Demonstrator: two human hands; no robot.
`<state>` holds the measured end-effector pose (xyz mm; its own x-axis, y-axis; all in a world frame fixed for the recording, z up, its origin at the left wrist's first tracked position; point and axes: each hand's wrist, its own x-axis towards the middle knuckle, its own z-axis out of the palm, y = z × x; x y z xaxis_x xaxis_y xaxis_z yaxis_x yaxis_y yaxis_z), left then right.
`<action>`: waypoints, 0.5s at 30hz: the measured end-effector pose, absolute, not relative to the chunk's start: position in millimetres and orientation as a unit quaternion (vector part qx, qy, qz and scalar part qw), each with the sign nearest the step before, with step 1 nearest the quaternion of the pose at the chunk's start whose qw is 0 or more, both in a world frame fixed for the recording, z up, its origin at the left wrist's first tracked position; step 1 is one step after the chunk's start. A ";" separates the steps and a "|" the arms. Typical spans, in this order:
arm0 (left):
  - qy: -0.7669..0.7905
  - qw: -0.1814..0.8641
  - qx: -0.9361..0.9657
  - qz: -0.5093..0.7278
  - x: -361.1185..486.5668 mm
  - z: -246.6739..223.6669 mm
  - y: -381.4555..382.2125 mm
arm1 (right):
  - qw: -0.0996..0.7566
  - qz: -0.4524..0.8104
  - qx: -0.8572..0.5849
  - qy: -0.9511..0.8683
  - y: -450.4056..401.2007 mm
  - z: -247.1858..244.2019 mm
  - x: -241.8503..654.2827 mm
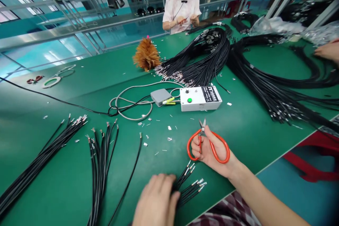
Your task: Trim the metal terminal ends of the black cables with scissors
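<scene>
Red-handled scissors [221, 150] are in my right hand [212, 152], their short blades slightly apart and pointing away from me. My left hand [156, 197], a little blurred, lies over a small bundle of black cables [189, 192] near the front edge; its fingers bend around the bundle, whose stripped ends stick out to the right. Left of that hand a single black cable [134, 169] lies on the green table [164, 162]. Two more cable bundles, one upright in view [99, 169] and one slanting [45, 159], rest farther left.
Beyond my hands sit a white control box [200, 99], a grey box [160, 97] and a brown feather duster [146, 54]. Large black cable coils [209, 53] fill the back right. A person [182, 10] works across the table; another person's hand [328, 50] shows at right.
</scene>
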<state>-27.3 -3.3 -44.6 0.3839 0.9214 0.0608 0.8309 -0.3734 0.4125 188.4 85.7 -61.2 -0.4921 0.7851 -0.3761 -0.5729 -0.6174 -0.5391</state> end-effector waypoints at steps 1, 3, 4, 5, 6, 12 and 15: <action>0.572 0.168 0.792 0.130 -15.3 -52.6 -10.7 | 0.406 0.844 -0.305 -0.172 85.5 -62.0 187.8; 0.606 0.205 0.757 0.137 -2.0 -61.9 -16.7 | 0.413 0.840 -0.304 -0.176 85.1 -61.8 186.7; 0.614 0.231 0.740 0.150 -0.4 -62.8 -15.8 | 0.416 0.837 -0.305 -0.184 84.5 -61.0 186.3; 0.612 0.265 0.726 0.167 -1.2 -61.4 -13.1 | 0.418 0.831 -0.309 -0.196 83.5 -60.0 185.8; 0.609 0.300 0.711 0.183 -3.5 -58.2 -9.4 | 0.420 0.824 -0.315 -0.215 82.0 -58.7 185.3; 0.625 0.443 0.595 0.242 -12.4 -37.4 1.9 | 0.410 0.711 -0.381 -0.425 70.5 -51.0 181.3; 0.622 0.501 0.545 0.254 -10.0 -38.6 -0.8 | 0.401 0.693 -0.391 -0.454 67.6 -47.7 179.2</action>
